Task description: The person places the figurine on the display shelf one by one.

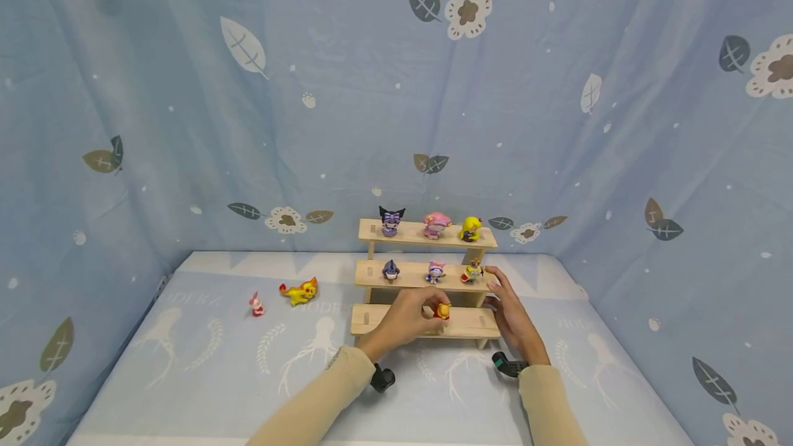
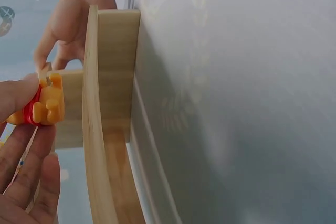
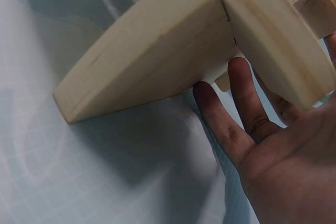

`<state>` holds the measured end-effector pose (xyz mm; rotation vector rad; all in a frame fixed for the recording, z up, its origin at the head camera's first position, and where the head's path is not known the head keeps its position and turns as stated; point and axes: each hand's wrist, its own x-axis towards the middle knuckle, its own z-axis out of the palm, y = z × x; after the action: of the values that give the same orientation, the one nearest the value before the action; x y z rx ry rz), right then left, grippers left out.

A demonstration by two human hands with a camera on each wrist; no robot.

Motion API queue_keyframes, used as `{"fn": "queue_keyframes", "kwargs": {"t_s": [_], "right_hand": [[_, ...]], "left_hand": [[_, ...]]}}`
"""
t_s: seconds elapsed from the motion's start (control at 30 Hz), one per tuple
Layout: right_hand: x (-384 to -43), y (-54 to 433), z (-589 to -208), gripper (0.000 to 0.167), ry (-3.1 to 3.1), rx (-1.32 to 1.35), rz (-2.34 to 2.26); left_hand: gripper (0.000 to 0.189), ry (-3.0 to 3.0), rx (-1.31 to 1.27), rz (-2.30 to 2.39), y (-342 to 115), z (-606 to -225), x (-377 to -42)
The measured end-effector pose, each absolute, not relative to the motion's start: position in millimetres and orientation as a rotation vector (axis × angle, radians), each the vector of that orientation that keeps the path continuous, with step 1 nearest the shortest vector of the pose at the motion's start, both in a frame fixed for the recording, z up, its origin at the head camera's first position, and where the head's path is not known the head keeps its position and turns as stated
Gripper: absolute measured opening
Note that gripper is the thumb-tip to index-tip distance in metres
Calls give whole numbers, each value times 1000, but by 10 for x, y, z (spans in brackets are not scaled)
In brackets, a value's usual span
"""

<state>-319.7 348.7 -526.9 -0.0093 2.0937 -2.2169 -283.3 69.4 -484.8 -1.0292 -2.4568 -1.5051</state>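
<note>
In the head view my left hand (image 1: pixel 405 319) pinches a small orange bear figurine (image 1: pixel 442 311) with a red top, just over the lowest tier of a three-tier wooden display stand (image 1: pixel 396 322). The left wrist view shows the bear figurine (image 2: pixel 51 103) between thumb and fingers, apart from the plank's edge. My right hand (image 1: pixel 514 312) is at the stand's right end, beside the middle and lowest tiers. Seen from the right wrist, its fingers (image 3: pixel 223 124) are fairly straight and spread by the wooden side support (image 3: pixel 152 51); whether they all touch the wood I cannot tell.
Figurines stand on the upper tiers, among them a purple one with black ears (image 1: pixel 391 221), a pink one (image 1: pixel 436 224), a yellow-haired one (image 1: pixel 471 229) and a crowned one (image 1: pixel 472 272). A pink piglet (image 1: pixel 257 305) and a yellow animal figurine (image 1: pixel 300 291) are on the tablecloth (image 1: pixel 204 363), left.
</note>
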Motion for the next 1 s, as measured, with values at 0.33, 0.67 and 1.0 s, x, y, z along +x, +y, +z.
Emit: {"fn": "queue_keyframes", "kwargs": {"t_s": [0.33,0.67,1.0], "right_hand": [[-3201,3506,-5261,52,2084,-29,-2215],[-3200,3537,-5261,49,2047,-63,-2252],[-3219,3539,-5273,46,2031,-90,-2262]], "left_hand": [[28,-2435,-1056,-1534,1023,-4860,-2842],[29,-2440,-1011,-1586,1326,-4872,-2843],[29,-2449,-977,-1621,1415,-4910,-2831]]}}
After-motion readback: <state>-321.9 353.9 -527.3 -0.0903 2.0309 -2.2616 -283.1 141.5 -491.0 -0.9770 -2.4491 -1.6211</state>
